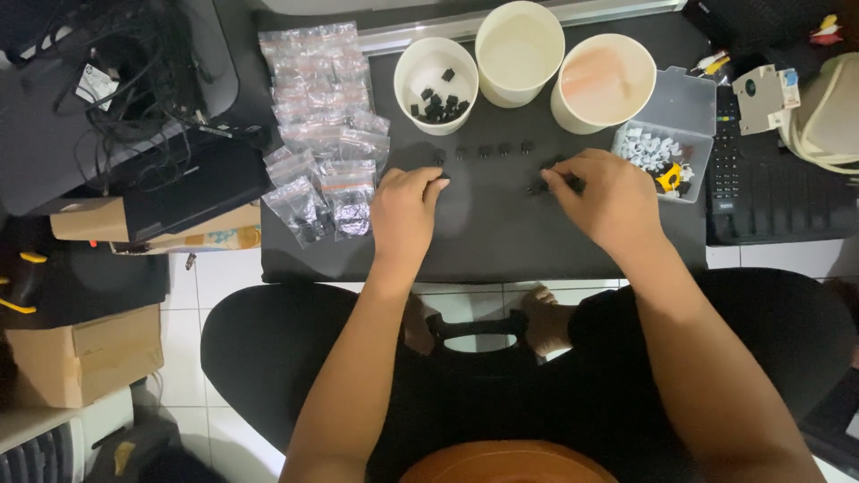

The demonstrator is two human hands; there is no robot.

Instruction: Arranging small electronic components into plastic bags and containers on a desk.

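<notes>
2 bare hands work over a black mat (483, 234) on a low table. The left hand (404, 210) rests knuckles-up near the mat's middle, its fingers curled and the fingertips touching the mat just below the left end of a row of small black parts (484, 149); whether it pinches anything cannot be told, since dark part and dark mat blend. The right hand (610, 199) lies to the right, thumb and forefinger closed in a pinch on a small black piece (540, 186) at the mat, with a few more dark pieces just beside its fingertips.

Farther off stand 3 white cups: the left cup (436, 85) holds a small heap of the same black parts, the middle cup (519, 52) and the right cup (603, 82) look empty. Right of the hand sits a clear plastic box (664, 143) of white clips with 1 yellow piece. Left of the mat lies a spread of small clear zip bags (320, 134), some with dark contents.

To handle these pieces well, the person would likely do best to keep the pinch light and low to the mat, lifting 1 piece at a time, because the parts are tiny and nearly vanish against the black surface. Keeping the row evenly spaced and well apart from the loose pieces should make counting easier, and a steady left hand would keep the row from being brushed aside.
</notes>
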